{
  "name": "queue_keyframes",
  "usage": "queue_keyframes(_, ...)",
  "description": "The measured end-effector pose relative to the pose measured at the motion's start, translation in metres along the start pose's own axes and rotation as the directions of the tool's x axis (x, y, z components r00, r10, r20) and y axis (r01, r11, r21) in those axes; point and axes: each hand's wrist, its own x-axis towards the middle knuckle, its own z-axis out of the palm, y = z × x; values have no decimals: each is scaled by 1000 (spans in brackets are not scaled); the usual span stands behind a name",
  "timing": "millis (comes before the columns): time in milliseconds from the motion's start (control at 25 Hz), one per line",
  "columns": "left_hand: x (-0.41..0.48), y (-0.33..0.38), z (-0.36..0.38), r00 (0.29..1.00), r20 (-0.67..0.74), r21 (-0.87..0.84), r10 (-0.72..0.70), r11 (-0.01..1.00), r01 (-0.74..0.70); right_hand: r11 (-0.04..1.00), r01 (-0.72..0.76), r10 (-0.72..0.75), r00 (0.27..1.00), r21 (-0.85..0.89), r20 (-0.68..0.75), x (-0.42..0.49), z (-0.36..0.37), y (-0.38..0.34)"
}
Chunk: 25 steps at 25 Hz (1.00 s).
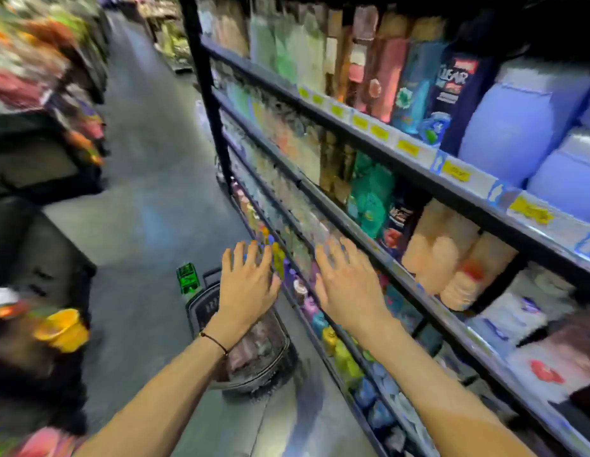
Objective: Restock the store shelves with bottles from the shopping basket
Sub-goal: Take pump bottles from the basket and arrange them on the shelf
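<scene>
- Left hand at 7 o'clock of the view: fingers released, straight and spread, palm down, holding nothing. Thin dark band on the wrist.
- Right hand at 5 o'clock: fingers also released and spread, nothing held, hovering in front of a lower shelf edge. Cannot tell whether it touches.
- Shopping basket on the floor at 6 o'clock, at the foot of the shelves, partly hidden under the left hand and wrist. Pinkish bottles inside, too blurred to count.
- Green bottle upright on the floor just beside the basket, at its 11 o'clock.
- Shelves run from 12 o'clock down to 4 o'clock, packed with bottles; yellow price tags along the edges.
- Dark blue bottle at 2 o'clock, lavender bottles just beside it at its 3 o'clock.
</scene>
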Motion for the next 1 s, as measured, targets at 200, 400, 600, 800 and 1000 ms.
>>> queue_keyframes(200, -20, -109, 50, 966, 164, 27, -199, 980, 197, 978, 207, -211, 954, 41, 211, 81, 88, -94)
queue_keyframes(400, -23, -198, 103, 895, 326, 21, -303, 949, 313, 962, 251, -271, 890, 103, 367, 141, 163, -161)
queue_keyframes(600, -13, -239, 157, 840, 435, -8, -325, 931, 364, 955, 233, -292, 839, 182, 459, 181, 233, -177)
queue_keyframes(800, 17, -255, 234, 744, 567, 16, -352, 909, 417, 949, 207, -308, 761, 237, 570, 221, 326, -165)
queue_keyframes(1000, 43, -270, 341, 655, 620, 56, -432, 857, 512, 934, 211, -355, 655, 290, 667, 274, 441, -151)
